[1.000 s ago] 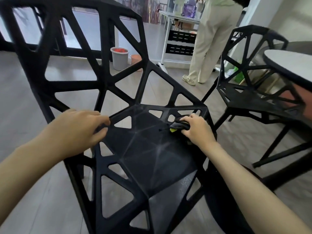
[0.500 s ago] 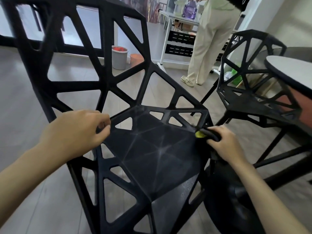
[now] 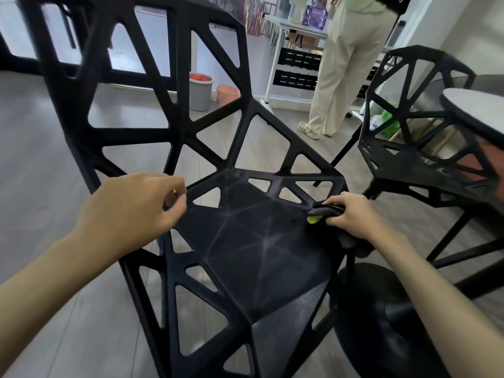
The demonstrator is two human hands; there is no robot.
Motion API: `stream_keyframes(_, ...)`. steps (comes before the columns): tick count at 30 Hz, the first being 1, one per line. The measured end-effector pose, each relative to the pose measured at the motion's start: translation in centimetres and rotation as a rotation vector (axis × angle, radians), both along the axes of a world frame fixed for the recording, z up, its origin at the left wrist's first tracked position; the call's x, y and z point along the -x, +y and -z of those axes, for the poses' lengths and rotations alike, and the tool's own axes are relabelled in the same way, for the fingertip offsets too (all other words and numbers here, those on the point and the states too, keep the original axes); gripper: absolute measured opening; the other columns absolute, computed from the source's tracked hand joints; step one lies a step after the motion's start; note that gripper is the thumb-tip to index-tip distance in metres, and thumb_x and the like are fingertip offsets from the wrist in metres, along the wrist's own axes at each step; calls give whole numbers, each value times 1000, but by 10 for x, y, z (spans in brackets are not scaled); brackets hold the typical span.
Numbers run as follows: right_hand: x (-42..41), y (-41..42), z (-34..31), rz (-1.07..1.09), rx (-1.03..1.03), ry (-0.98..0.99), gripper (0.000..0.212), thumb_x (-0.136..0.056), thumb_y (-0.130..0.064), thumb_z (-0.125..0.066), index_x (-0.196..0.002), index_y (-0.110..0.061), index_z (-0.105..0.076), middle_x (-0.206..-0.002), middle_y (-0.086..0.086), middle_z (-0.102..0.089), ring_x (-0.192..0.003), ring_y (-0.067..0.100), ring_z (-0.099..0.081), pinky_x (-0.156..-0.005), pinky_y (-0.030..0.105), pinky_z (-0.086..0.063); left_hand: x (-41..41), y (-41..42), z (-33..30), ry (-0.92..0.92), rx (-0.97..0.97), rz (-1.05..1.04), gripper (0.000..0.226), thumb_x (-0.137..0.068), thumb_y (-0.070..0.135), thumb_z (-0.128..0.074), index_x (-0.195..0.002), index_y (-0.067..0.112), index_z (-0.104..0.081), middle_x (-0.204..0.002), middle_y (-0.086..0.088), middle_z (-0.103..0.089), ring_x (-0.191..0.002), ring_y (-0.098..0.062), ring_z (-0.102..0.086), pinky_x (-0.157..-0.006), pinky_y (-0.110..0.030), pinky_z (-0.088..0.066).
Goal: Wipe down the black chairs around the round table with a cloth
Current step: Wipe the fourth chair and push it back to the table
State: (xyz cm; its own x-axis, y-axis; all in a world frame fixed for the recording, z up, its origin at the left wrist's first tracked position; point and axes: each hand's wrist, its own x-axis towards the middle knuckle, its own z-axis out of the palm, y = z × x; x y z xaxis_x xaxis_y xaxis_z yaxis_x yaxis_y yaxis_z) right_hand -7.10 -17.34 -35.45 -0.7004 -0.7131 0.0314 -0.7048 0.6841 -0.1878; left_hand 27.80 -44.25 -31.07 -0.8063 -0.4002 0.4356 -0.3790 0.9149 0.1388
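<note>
gripping the cloth (image 3: pixel 326 212) in my right hand (image 3: pixel 351 216), fingers curled round it, i press it against the right edge of the seat of the near black chair (image 3: pixel 245 241). the cloth is dark grey with a bit of yellow-green showing at its left end, and it sits on the seat's rim just where the triangular cut-outs end. part of it hangs below my palm over the chair's right side.

my left hand (image 3: pixel 131 211) is at the left edge of the same seat, fingers curled in with the thumb meeting them at the frame where the seat joins the backrest; whether i'm actually clamped on the frame or only resting there, i cannot tell.

the chair's seat has pale lines running out from its centre like a star, and its open lattice back rises at the far left. a second black chair (image 3: pixel 414 159) of the same kind stands to the right and farther off, pulled up beside the round table (image 3: pixel 474 107), whose pale top shows at the right edge. the table's dark round base (image 3: pixel 381 317) is on the floor near right, under my right forearm.

farther off, a person in cream trousers (image 3: pixel 343 66) stands at a white shelf unit (image 3: pixel 294 64). a grey bucket (image 3: pixel 200 91) and a smaller orange one (image 3: pixel 226 94) stand on the floor, seen through the chair back.
</note>
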Motion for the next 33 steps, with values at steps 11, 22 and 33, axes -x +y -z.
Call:
stream_keyframes(11, -18, -142, 40, -181, 157, 126, 42, -86, -15, -68, -124, -31, -61, -108, 0, -52, -107, 27, -53, -81, 44, -54, -3, -2, 3, -28, 4, 20, 18, -95, 42, -52, -79, 38, -59, -71, 20, -60, -67, -5, -60, -48, -17, -33)
stream_keyframes(22, -10, -119, 27, -159, 90, 62, 41, -78, -14, -65, -112, -37, -64, -104, -9, -60, -103, 23, -63, -74, 36, -47, -4, -3, 3, -28, 21, 34, 19, -96, 44, -49, -79, 38, -56, -67, 17, -52, -66, -6, -54, -52, -14, -25)
stream_keyframes(33, -55, -231, 53, -163, 351, 78, 40, -86, -3, -63, -122, -21, -68, -105, 8, -59, -101, 34, -58, -87, 42, -50, -3, -1, 7, -48, 58, 62, 20, -97, 38, -51, -85, 35, -65, -70, 16, -56, -66, -7, -54, -55, -22, -45)
